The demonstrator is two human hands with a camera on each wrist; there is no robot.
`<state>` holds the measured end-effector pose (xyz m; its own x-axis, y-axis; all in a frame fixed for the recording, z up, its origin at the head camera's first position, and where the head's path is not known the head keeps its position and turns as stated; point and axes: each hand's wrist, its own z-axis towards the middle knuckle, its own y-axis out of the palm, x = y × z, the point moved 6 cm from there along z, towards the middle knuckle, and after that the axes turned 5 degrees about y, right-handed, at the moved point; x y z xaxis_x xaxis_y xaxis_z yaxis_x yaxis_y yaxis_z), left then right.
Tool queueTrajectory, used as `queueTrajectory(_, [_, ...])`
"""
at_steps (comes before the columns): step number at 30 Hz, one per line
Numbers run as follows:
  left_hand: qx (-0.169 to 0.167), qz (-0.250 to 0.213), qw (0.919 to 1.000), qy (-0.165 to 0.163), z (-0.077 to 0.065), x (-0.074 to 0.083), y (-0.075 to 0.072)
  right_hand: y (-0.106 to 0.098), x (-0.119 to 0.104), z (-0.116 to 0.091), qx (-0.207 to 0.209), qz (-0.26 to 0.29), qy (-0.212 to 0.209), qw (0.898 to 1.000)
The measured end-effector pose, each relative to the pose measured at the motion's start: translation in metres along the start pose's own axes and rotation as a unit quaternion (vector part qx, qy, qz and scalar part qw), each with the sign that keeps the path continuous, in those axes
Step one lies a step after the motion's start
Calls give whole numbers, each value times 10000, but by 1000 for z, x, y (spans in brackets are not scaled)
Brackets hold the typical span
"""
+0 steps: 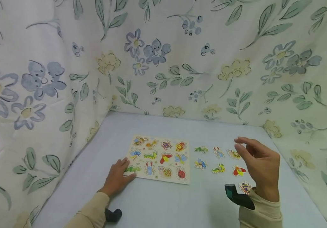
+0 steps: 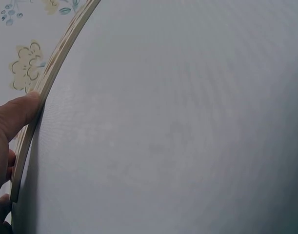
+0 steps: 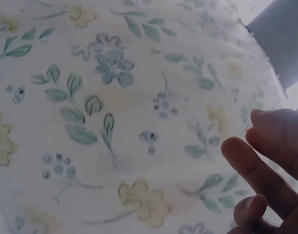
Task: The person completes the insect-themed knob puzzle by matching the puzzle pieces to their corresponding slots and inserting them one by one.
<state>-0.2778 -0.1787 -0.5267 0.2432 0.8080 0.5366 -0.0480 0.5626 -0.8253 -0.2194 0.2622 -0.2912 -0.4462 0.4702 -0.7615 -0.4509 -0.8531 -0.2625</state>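
Observation:
A flat wooden puzzle board (image 1: 159, 160) with rows of colourful bug pictures lies on the table. My left hand (image 1: 117, 178) rests at its near left corner, the thumb (image 2: 27, 105) along the front edge and the other fingers by the left side. Raised over the right part of the table is my right hand (image 1: 261, 164), thumb and bent fingers apart, nothing seen between them. Close to it are a snail piece (image 1: 233, 154), a red and yellow bug piece (image 1: 239, 171) and a purple striped spider piece (image 1: 245, 187), partly covered by the wrist camera.
Between board and right hand lie a green grasshopper piece (image 1: 201, 149), a stag beetle piece (image 1: 218, 152), a blue fly piece (image 1: 200, 163) and a caterpillar piece (image 1: 218, 168). A floral curtain (image 1: 180, 79) stands around the back and sides of the pale table (image 1: 163, 202).

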Motion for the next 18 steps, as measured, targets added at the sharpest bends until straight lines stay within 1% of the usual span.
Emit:
queueTrajectory(3, [-39, -1, 10000, -51, 2, -2, 2, -12, 23, -9, 419, -160, 642, 9969])
queueTrajectory(4, [-38, 3, 10000, -85, 3, -3, 1, -14, 31, -11, 528, -202, 876, 9945])
queueTrajectory(6, [-29, -14, 9999, -134, 5, -5, 0, -16, 46, -17, 696, -385, 1192, 9897])
queueTrajectory(9, [-92, -70, 9998, -170, 7, -5, 0, -20, 68, -26, 849, -662, 1446, 9836])
queueTrajectory(14, [-230, -77, 9994, -259, 8, -7, 4, -30, 107, -46, 867, -1212, 1653, 9749])
queueTrajectory(16, [-261, -76, 9992, -278, 7, -7, 6, -35, 122, -55, 816, -1513, 1838, 9678])
queueTrajectory(18, [-288, -85, 9992, -282, 7, -7, 7, -41, 137, -63, 747, -1862, 2073, 9575])
